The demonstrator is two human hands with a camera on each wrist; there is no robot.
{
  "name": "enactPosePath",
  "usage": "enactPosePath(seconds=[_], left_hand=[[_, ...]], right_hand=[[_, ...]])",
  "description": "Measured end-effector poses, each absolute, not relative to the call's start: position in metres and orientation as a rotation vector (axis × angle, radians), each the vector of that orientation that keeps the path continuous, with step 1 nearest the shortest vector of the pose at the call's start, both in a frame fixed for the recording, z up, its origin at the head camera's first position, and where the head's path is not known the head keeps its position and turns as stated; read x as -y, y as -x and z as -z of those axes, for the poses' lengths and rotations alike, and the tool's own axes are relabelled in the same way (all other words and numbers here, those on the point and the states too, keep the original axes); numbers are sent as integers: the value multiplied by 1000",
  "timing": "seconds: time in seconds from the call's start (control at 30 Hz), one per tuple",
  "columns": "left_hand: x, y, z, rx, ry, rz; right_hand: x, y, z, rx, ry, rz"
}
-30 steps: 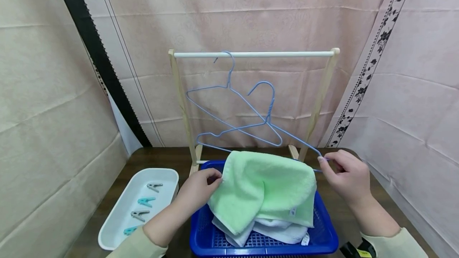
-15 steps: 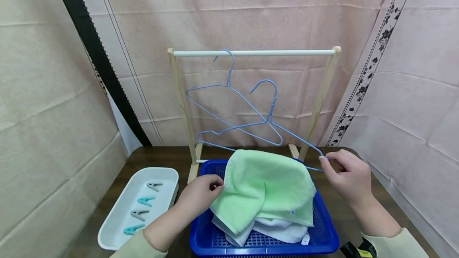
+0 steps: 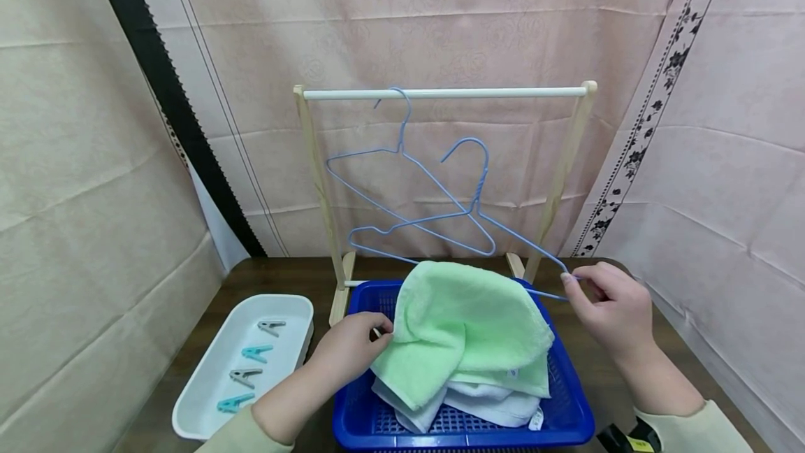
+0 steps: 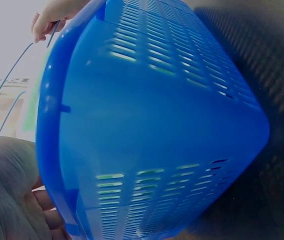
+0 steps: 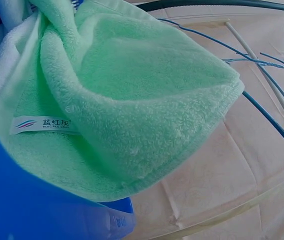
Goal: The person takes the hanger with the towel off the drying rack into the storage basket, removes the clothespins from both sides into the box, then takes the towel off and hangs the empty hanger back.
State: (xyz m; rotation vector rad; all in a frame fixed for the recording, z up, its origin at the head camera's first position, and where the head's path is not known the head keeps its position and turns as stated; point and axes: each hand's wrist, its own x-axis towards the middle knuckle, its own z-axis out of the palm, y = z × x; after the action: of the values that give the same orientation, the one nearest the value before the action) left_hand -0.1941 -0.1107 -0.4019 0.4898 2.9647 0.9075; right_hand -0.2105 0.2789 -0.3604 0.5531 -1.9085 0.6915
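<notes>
A light green towel [image 3: 472, 341] lies draped across the bottom bar of a blue wire hanger [image 3: 472, 210], over the blue basket [image 3: 462, 439]. My right hand [image 3: 613, 307] pinches the hanger's right corner between thumb and fingers. At the towel's left edge, my left hand [image 3: 358, 341] has thumb and finger together on the cloth; its grip is partly hidden. In the left wrist view the left hand [image 4: 6, 187] shows beside the basket's rim [image 4: 51, 100]. A white label [image 5: 44, 124] is on the towel in the right wrist view.
Another blue hanger [image 3: 361, 154] hangs from the rack's white rod [image 3: 490, 94], behind the basket. White cloths [image 3: 497, 405] lie in the basket under the green towel. At left stands a white tray [image 3: 210, 362] with several clothespins [image 3: 256, 353].
The held hanger and the towel's top left part have shifted slightly right and up. My left hand has moved a little down and right; my right hand has hardly moved.
</notes>
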Motion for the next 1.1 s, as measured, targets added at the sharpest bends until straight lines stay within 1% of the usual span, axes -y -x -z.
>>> enactPosePath(seconds=[0.23,0.63,1.1], left_hand=[[110,196,403,-2969,-478,-926],[109,206,392,-2967,-357,-1036],[92,213,373,-3033,-412,-1176]], right_hand=[[-280,210,361,1919,-537,-692],[-279,208,362,1926,-543,-700],[-280,204,359,1976,-544,-687]])
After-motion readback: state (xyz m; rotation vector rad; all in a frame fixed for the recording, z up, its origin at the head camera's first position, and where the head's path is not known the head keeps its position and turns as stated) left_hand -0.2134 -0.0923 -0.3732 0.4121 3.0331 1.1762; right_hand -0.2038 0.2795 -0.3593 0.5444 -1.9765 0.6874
